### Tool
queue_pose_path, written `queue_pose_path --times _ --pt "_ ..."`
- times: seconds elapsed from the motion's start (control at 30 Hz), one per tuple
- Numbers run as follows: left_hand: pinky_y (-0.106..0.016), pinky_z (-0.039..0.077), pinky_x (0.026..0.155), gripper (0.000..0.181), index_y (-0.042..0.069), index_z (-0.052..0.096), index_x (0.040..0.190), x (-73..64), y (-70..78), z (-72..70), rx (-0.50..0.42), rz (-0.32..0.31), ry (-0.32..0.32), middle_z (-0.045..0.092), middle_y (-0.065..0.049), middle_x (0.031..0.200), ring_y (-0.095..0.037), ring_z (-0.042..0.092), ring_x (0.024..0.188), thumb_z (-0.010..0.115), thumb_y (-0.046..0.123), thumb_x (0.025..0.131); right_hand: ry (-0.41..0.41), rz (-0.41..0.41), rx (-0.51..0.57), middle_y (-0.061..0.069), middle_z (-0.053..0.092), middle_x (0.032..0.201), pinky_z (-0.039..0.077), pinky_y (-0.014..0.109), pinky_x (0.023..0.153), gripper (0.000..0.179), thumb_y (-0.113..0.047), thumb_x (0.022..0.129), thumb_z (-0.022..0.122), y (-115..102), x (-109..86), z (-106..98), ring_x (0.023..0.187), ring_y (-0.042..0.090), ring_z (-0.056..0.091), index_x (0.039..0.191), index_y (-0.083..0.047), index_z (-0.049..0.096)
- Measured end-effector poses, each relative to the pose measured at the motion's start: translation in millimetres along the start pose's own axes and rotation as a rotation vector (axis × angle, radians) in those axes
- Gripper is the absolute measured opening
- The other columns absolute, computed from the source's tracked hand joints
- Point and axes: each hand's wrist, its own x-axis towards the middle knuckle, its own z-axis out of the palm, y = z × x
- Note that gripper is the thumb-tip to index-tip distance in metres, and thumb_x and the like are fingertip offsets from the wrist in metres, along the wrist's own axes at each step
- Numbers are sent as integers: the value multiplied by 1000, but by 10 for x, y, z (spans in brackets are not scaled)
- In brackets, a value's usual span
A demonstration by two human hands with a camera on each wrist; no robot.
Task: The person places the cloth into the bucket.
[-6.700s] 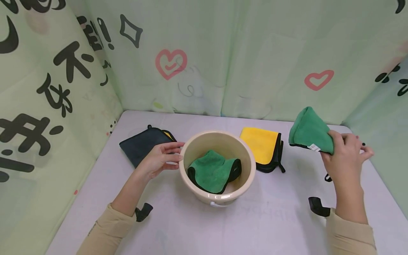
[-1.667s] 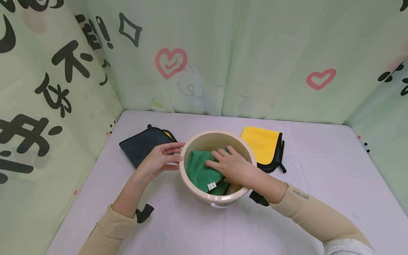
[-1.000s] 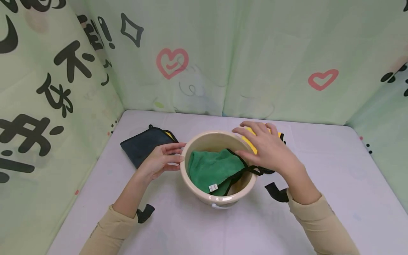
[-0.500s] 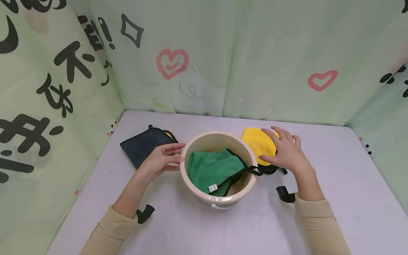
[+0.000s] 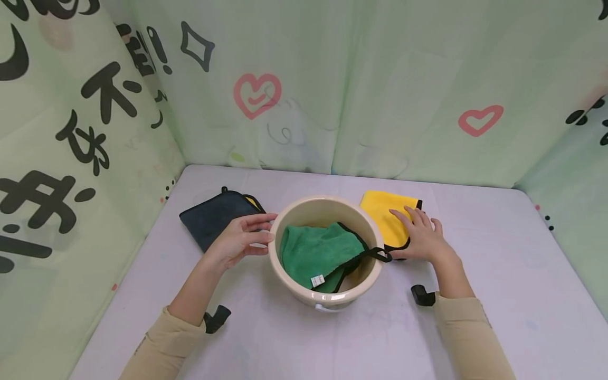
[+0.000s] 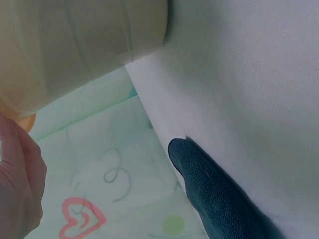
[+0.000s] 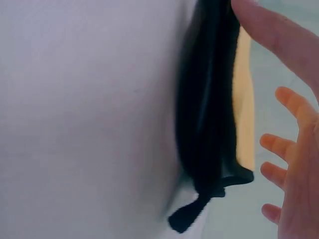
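Note:
A cream bucket (image 5: 328, 298) stands mid-table with green cloths (image 5: 320, 250) inside. A black loop from one hangs over the rim's right side. My left hand (image 5: 242, 238) touches the bucket's left rim with nearly straight fingers. A folded yellow cloth (image 5: 380, 211) with dark edging lies right of the bucket. Over its right part is my right hand (image 5: 423, 235), fingers spread and slightly bent. In the right wrist view the thumb (image 7: 271, 30) meets the cloth's dark edge (image 7: 207, 99), while the other fingers stand apart from it.
A folded dark navy cloth (image 5: 214, 214) with a yellow inner edge lies on the white table (image 5: 361, 343), left of the bucket and behind my left hand. Pale green printed curtains (image 5: 404, 95) close off the back and sides.
My right hand put a second green cloth into the bucket, let go, and moved right to the yellow cloth, lowering its thumb toward the near edge. My left hand stayed at the rim.

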Motion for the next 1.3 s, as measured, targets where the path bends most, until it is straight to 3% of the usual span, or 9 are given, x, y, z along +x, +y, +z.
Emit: queue_pose_path --times 0.4,0.83,1.07,1.3 --pt "-28 55 65 53 -1 46 131 3 -8 2 2 4 5 57 -2 92 -10 61 70 61 -3 81 -64 49 19 25 14 143 5 67 95 94 -46 69 73 114 139 114 128 47 9 143 -16 22" --pt "-28 55 64 53 0 46 131 9 -13 0 1 -4 8 57 -2 92 -10 61 69 62 -3 81 37 14 -15 24 36 121 14 63 89 60 -31 75 70 142 277 158 111 44 29 127 -15 44" --pt "-28 55 64 53 0 46 131 14 -13 0 8 0 15 56 -2 92 -10 61 69 62 -2 81 42 -7 -64 22 44 111 21 58 81 45 -22 83 66 105 325 151 100 42 36 122 -13 47" --pt "-27 55 63 53 -1 46 131 2 -8 6 6 0 12 55 -3 92 -10 61 69 62 -3 80 42 -2 -81 20 47 104 21 60 83 38 -16 85 64 46 334 146 97 41 40 120 -12 49"
